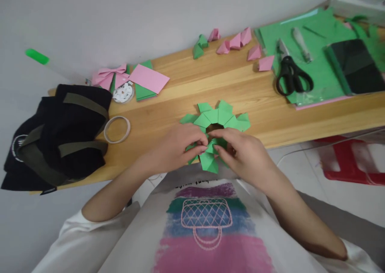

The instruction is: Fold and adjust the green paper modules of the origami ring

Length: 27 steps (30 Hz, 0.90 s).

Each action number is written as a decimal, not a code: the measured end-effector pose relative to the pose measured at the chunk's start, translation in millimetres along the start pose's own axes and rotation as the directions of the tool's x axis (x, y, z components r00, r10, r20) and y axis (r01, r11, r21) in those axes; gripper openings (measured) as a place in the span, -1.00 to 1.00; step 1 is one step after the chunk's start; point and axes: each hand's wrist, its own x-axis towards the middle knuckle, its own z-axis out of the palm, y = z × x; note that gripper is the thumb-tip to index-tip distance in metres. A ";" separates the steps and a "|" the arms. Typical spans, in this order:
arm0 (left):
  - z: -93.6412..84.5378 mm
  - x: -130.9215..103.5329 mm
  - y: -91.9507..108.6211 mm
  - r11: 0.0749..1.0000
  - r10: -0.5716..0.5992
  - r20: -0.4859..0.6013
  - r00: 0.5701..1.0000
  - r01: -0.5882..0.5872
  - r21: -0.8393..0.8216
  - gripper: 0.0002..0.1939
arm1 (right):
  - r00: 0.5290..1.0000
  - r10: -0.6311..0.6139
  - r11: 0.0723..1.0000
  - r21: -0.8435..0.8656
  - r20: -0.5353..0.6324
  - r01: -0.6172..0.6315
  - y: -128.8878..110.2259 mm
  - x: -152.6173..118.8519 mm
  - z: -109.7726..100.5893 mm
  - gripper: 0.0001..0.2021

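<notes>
A ring of folded green paper pieces (218, 115) with flaps sticking outward lies at the table's front edge, close to my body. My left hand (183, 142) pinches its near left side between thumb and fingers. Opposite it, my right hand (240, 146) grips the near right side, with its thumb and forefinger on a green flap. The fingertips of both hands almost meet below the ring's dark centre hole. My fingers cover part of the near side, so how the folds join there is hidden.
Folded pink pieces (235, 41) and green pieces (200, 46) lie along the back. Black-handled scissors (290, 74), a cutter (301, 44) and a phone (357, 66) rest on green sheets (270, 32). Leftward are a tape roll (117, 129), pink paper (149, 78), a pink bow (110, 76) and a black bag (60, 136).
</notes>
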 end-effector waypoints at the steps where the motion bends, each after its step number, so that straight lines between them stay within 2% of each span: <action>1: 3.2 -2.0 5.0 0.999 -0.027 -0.035 0.999 0.028 0.034 -0.88 | 0.999 0.028 0.999 0.032 -0.037 -0.027 -0.1 -1.4 2.7 -0.72; 4: 13.5 -8.0 19.0 0.986 -0.084 -0.176 0.981 0.107 0.125 -0.91 | 0.989 0.079 0.989 0.136 -0.125 -0.062 0.3 -4.7 7.7 -0.74; 7: 22.9 -11.8 29.4 0.977 -0.098 -0.293 0.951 0.147 0.152 -0.95 | 0.983 0.088 0.982 0.181 -0.164 -0.057 -0.9 -8.0 9.6 -0.75; 9: 27.0 -12.5 34.6 0.975 -0.141 -0.329 0.934 0.189 0.117 -0.94 | 0.980 0.092 0.980 0.189 -0.175 -0.058 -3.1 -10.1 10.3 -0.76; 12: 28.5 -11.7 39.6 0.962 -0.262 -0.326 0.908 0.272 -0.015 -0.85 | 0.979 0.107 0.974 0.215 -0.171 -0.069 -6.0 -12.2 9.9 -0.77; 15: 25.3 -9.5 39.1 0.924 -0.366 -0.259 0.894 0.317 -0.213 -0.78 | 0.990 0.107 0.954 0.291 -0.097 -0.074 -4.7 -13.3 6.2 -0.74; 17: 21.2 -6.5 34.7 0.916 -0.350 -0.186 0.918 0.294 -0.274 -0.80 | 0.997 0.081 0.933 0.353 -0.009 -0.072 -0.9 -13.6 1.9 -0.68; 21: 9.4 6.1 19.2 0.980 -0.117 -0.059 0.991 0.106 -0.167 -0.88 | 0.993 0.006 0.902 0.429 0.115 -0.055 9.2 -11.8 -8.6 -0.55; 23: 2.8 15.3 10.7 0.995 -0.033 0.010 0.999 0.033 -0.089 -0.87 | 0.988 -0.007 0.892 0.447 0.155 -0.064 12.9 -8.9 -14.4 -0.51; 27: -8.0 34.5 -5.6 1.000 0.001 0.189 0.982 -0.003 0.012 -0.78 | 0.975 -0.005 0.887 0.452 0.220 -0.097 18.4 1.9 -26.5 -0.43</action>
